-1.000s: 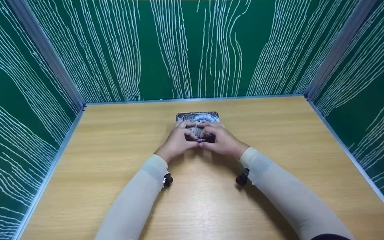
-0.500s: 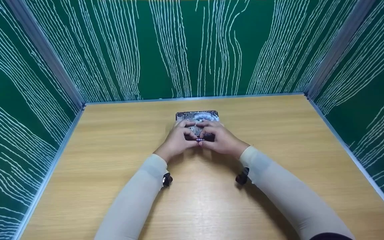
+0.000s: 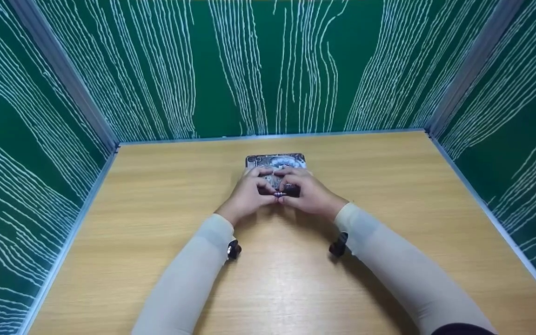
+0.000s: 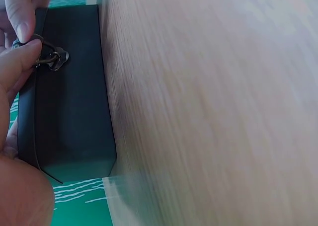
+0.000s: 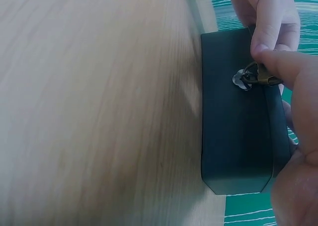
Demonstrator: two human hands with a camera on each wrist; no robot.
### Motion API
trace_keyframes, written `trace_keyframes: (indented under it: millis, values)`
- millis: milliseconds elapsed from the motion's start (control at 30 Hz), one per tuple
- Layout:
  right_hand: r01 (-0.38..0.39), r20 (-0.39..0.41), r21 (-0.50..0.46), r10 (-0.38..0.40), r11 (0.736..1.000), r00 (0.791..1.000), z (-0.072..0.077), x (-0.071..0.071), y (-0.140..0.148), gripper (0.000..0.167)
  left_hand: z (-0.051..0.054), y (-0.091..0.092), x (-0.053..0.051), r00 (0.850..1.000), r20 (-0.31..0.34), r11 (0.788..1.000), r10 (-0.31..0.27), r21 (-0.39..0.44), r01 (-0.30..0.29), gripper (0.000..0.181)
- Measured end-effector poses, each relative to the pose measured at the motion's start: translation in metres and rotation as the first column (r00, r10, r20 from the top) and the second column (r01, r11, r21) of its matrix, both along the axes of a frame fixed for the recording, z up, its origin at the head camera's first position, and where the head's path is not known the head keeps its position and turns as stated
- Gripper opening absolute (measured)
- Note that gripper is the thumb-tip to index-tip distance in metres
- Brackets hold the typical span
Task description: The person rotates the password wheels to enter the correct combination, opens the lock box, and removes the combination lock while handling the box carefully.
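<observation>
A small box has a printed grey-and-white lid and plain dark sides. On its near side is a metal clasp, a bronze loop at a silvery flower-shaped plate. My left hand and right hand come at the box from both sides. Their thumbs and index fingers meet at the clasp and pinch it, while other fingers rest on the lid. In the right wrist view, a brass piece shows beside the loop. Fingertips partly cover the clasp.
The box stands on a wooden table, towards its back. Green panels with white wavy lines rise along the back and both sides. A small black camera sits at each wrist, the left camera and the right camera.
Both hands stay at the clasp with almost no visible movement. The box and hands appear very slightly higher in the head view.
</observation>
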State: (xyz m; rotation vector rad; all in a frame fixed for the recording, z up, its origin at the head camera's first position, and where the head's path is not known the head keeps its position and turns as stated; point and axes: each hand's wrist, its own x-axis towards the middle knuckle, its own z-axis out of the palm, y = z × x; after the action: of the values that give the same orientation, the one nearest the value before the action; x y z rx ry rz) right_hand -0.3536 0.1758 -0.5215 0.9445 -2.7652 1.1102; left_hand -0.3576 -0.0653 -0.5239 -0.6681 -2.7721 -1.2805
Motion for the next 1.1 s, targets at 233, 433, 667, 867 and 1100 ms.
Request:
trace_keyframes:
  millis: [233,433,667,867,1100]
  values:
    - [0.009,0.018,0.002,-0.009,1.0,1.0,0.0013,0.0015,-0.0001,0.018,-0.0006,0.0004,-0.0004,1.0,0.013,1.0,0.008,-0.012,-0.008,0.014]
    - [0.009,0.013,-0.002,-0.009,1.0,1.0,0.0034,0.0033,-0.0015,0.018,0.0009,-0.0005,0.0009,1.0,0.008,1.0,-0.001,-0.008,0.001,0.015]
    - [0.004,-0.014,0.005,-0.004,1.0,1.0,0.0012,0.0019,-0.0015,0.022,0.0006,-0.0008,0.0016,1.0,0.013,1.0,0.0,0.002,0.0,0.014]
    - [-0.005,-0.022,-0.005,0.005,1.0,1.0,-0.0002,0.0011,-0.0014,0.019,0.0,-0.0006,0.0015,1.0,0.019,1.0,0.006,-0.002,-0.006,0.014]
    - [-0.001,-0.005,-0.004,0.001,1.0,1.0,0.0004,0.0012,-0.0011,0.018,-0.0006,-0.0005,0.0007,1.0,0.01,1.0,0.008,-0.006,-0.008,0.015]
